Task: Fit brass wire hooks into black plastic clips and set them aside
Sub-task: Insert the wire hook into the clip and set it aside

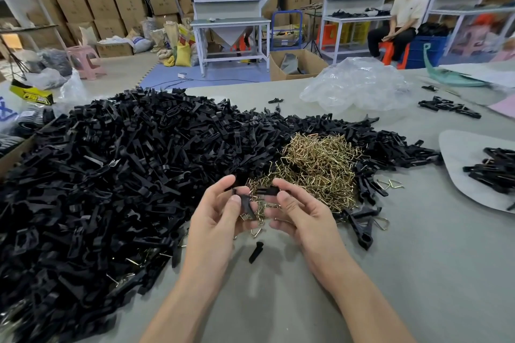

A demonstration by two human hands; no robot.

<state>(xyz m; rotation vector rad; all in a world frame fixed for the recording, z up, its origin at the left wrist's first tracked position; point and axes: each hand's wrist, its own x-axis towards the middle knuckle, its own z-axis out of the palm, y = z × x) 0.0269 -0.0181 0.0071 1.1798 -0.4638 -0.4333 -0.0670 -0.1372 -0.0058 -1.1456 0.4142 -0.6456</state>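
My left hand (pixel 220 211) pinches a black plastic clip (pixel 247 205) that points downward, with a brass wire hook (pixel 245 216) showing at its lower end. My right hand (pixel 299 211) pinches a second black clip piece (pixel 267 191) held level between thumb and forefinger. Both hands hover just in front of a heap of brass wire hooks (pixel 320 164). A huge pile of black clips (pixel 125 175) covers the left and middle of the grey table (pixel 418 273). One loose black clip (pixel 255 252) lies on the table under my hands.
A grey tray (pixel 459 153) at the right edge holds several black clips (pixel 493 172). Crumpled clear plastic (pixel 356 86) lies beyond the pile. A few assembled clips (pixel 359 224) sit right of my hands. A seated person (pixel 401 17), benches and stacked cartons fill the background.
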